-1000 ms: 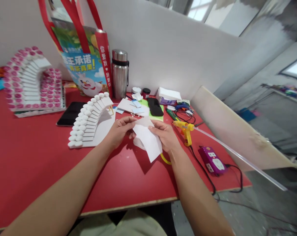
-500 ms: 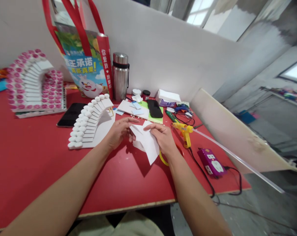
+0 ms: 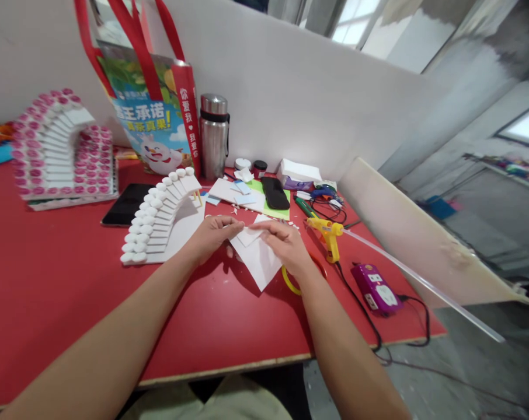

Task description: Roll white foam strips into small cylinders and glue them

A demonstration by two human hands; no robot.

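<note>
Both hands hold a piece of white paper [image 3: 261, 263] above the red table, its corner pointing down toward me. My left hand [image 3: 214, 236] pinches the paper's upper left edge between thumb and fingers. My right hand [image 3: 285, 245] grips the other side, its fingers lying over a folded-looking flap at the top. Just left of my left hand stands a small white staircase model [image 3: 159, 219] edged with round white pieces. Under my right wrist lies a ring-shaped handle [image 3: 291, 281], yellow and red, mostly hidden by the arm.
A yellow glue gun [image 3: 328, 233] with a long clear stick lies to the right, beside a purple power socket box [image 3: 377, 289]. Behind are a steel flask [image 3: 214, 137], a printed bag [image 3: 155, 116] and a black phone [image 3: 275, 193]. A pink-and-white staircase model [image 3: 63, 151] stands far left.
The paper has turned and now lies flatter, with a flap folded over at its top. My left fingers have closed on its edge, and my right fingers have shifted inward.
</note>
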